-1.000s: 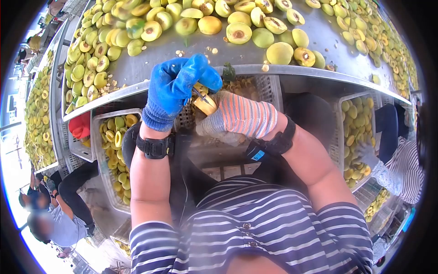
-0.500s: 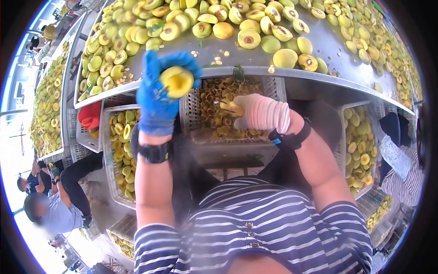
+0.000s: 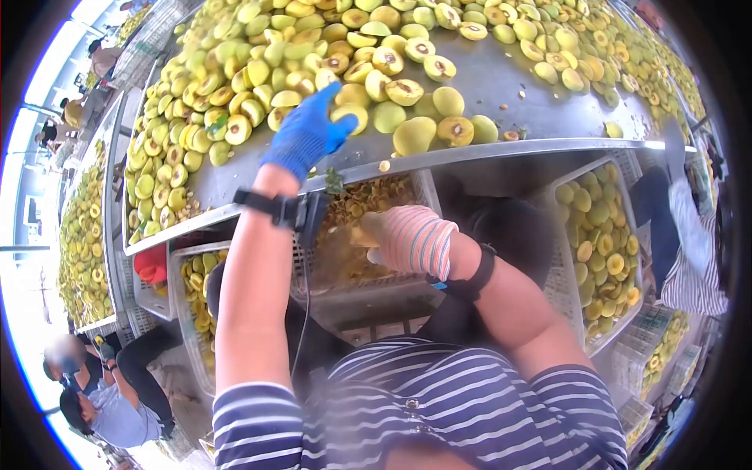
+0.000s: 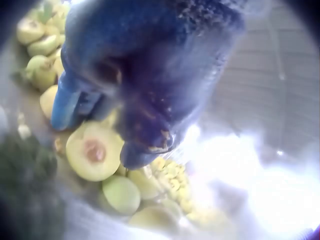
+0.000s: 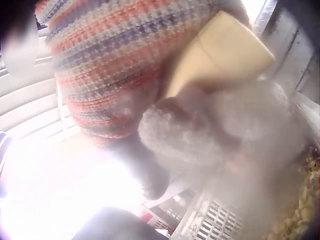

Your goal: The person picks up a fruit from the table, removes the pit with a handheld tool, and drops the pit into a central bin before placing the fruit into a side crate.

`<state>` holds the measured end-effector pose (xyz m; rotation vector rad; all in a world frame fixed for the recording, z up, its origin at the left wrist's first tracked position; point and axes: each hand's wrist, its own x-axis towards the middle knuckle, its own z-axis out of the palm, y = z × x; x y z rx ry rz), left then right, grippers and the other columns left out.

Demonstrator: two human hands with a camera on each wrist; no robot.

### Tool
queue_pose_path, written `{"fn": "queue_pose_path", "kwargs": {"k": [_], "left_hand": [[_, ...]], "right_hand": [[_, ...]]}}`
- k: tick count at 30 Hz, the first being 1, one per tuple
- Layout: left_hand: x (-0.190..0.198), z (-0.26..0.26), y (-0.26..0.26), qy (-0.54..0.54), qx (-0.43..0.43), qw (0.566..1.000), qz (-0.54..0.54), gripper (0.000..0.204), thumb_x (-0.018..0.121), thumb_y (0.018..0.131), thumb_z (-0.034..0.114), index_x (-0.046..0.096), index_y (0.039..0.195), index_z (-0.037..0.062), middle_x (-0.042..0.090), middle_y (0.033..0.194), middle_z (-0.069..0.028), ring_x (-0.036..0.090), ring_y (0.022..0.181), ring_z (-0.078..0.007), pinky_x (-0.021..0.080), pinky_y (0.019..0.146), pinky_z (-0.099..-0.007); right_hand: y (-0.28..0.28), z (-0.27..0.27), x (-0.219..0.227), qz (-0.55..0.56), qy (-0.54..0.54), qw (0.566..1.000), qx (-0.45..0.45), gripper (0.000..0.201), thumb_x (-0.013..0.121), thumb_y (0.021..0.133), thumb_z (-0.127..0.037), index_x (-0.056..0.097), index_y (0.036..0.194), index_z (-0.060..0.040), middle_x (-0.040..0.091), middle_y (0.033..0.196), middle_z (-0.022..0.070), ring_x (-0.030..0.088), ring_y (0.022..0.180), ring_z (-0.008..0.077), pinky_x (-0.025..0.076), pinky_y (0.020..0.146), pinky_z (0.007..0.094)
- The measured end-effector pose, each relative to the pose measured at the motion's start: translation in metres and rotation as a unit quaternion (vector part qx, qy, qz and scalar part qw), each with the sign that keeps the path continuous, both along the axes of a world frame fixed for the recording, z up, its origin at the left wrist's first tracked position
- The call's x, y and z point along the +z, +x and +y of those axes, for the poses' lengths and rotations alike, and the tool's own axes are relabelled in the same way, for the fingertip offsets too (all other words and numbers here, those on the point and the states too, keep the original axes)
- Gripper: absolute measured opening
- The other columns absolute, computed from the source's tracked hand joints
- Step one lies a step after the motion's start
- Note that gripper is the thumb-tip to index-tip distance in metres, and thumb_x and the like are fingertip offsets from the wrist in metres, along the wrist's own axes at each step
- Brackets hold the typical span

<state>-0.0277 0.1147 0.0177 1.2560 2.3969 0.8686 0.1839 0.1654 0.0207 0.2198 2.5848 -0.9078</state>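
Observation:
In the head view my left hand (image 3: 307,135), in a blue glove, reaches over the metal table with thumb and fingers spread around a halved yellow-green fruit (image 3: 350,117). The left wrist view shows the blue fingers beside a cut fruit half (image 4: 94,151) with a brown centre; whether they touch it I cannot tell. My right hand (image 3: 415,240), in a striped knit glove, is over a crate of brown-yellow scraps (image 3: 368,196). Its fingers curl round a pale yellow-tan handle (image 5: 222,52), seen in the right wrist view; the tool's far end is blurred.
Many halved fruits (image 3: 235,78) cover the metal table, whose raised front edge (image 3: 501,149) runs above the scrap crate. Crates of fruit stand at the left (image 3: 188,313) and right (image 3: 599,243). Other people sit at the lower left (image 3: 117,407) and far right (image 3: 697,251).
The hollowed fruit half has left my left hand, which has moved from above the crate up over the table's fruit. My right hand still grips the tool, slightly lower. The head view has shifted.

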Motion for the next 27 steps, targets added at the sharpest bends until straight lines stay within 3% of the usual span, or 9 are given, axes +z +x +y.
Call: {"fn": "queue_pose_path", "kwargs": {"k": [3,6,11,16,17,20,22,25,27], "left_hand": [[-0.034,0.033,-0.018,-0.035,-0.077,0.991,0.102,0.055,0.073,0.082,0.029,0.060,0.128,0.0042,0.069,0.092,-0.0103,0.062,0.070,-0.0160,0.052,0.070,-0.0302],[-0.012,0.012,-0.028,-0.069,-0.045,0.968,-0.236,0.045,0.075,0.079,0.019,0.065,0.120,0.0028,0.067,0.089,-0.0013,0.059,0.072,-0.0076,0.046,0.061,-0.0211],[0.012,-0.065,0.025,0.213,0.014,0.869,-0.446,0.024,0.058,0.091,0.012,0.067,0.109,-0.0006,0.068,0.101,-0.0070,0.065,0.091,-0.0156,0.052,0.079,-0.0275],[-0.017,-0.090,0.061,0.399,0.044,0.864,-0.302,0.034,0.052,0.099,0.016,0.055,0.128,-0.0020,0.063,0.119,-0.0145,0.063,0.108,-0.0248,0.050,0.095,-0.0351],[-0.011,-0.094,0.070,0.417,0.056,0.857,-0.297,0.037,0.050,0.101,0.017,0.052,0.133,-0.0019,0.061,0.124,-0.0159,0.062,0.112,-0.0264,0.049,0.098,-0.0363],[0.001,-0.102,0.062,0.493,0.009,0.721,-0.487,0.045,0.038,0.105,0.026,0.046,0.138,-0.0039,0.056,0.131,-0.0200,0.057,0.120,-0.0290,0.047,0.103,-0.0418],[0.005,-0.110,0.056,0.474,0.010,0.741,-0.476,0.045,0.038,0.105,0.026,0.046,0.137,-0.0044,0.057,0.129,-0.0206,0.058,0.118,-0.0299,0.048,0.102,-0.0422],[0.005,-0.119,0.045,0.439,0.024,0.823,-0.361,0.044,0.038,0.105,0.026,0.049,0.134,-0.0052,0.062,0.120,-0.0192,0.063,0.108,-0.0282,0.050,0.099,-0.0402],[-0.001,-0.123,0.041,0.382,0.018,0.903,-0.195,0.044,0.037,0.105,0.027,0.050,0.133,-0.0055,0.064,0.117,-0.0180,0.065,0.104,-0.0267,0.050,0.097,-0.0386]], "right_hand": [[0.005,0.012,-0.007,0.028,0.000,0.999,-0.042,0.034,0.068,0.083,-0.029,0.061,0.103,-0.0031,0.067,0.082,0.0212,0.065,0.081,0.0412,0.051,0.070,0.0482],[0.006,0.015,0.001,0.064,0.003,0.989,-0.136,0.035,0.068,0.083,-0.030,0.060,0.104,-0.0030,0.067,0.082,0.0218,0.065,0.082,0.0416,0.051,0.072,0.0483],[-0.020,-0.003,-0.001,0.201,-0.091,0.946,-0.239,0.036,0.066,0.085,-0.025,0.057,0.108,0.0014,0.067,0.092,0.0247,0.065,0.090,0.0416,0.052,0.076,0.0460],[-0.056,-0.041,-0.020,0.301,-0.283,0.891,-0.190,0.030,0.059,0.089,-0.035,0.065,0.100,-0.0073,0.070,0.089,0.0146,0.068,0.082,0.0311,0.052,0.072,0.0394],[-0.055,-0.035,-0.018,0.155,-0.455,0.845,-0.234,0.033,0.072,0.083,-0.020,0.061,0.108,-0.0009,0.063,0.090,0.0049,0.062,0.081,0.0139,0.050,0.070,0.0267],[-0.056,-0.028,0.007,-0.022,-0.521,0.813,-0.259,0.031,0.073,0.083,-0.021,0.060,0.101,-0.0001,0.062,0.083,0.0087,0.063,0.075,0.0189,0.050,0.066,0.0307],[-0.059,-0.036,0.019,0.009,-0.443,0.864,-0.239,0.029,0.072,0.082,-0.022,0.060,0.096,-0.0003,0.064,0.071,0.0161,0.065,0.065,0.0310,0.051,0.062,0.0407],[-0.066,-0.048,-0.012,0.383,-0.073,0.914,-0.110,0.034,0.071,0.083,-0.023,0.056,0.101,0.0014,0.064,0.071,0.0208,0.065,0.068,0.0392,0.052,0.062,0.0461],[-0.062,-0.048,-0.012,0.267,-0.028,0.953,-0.140,0.035,0.068,0.083,-0.024,0.053,0.102,0.0012,0.066,0.077,0.0229,0.065,0.076,0.0433,0.052,0.066,0.0493]]}}
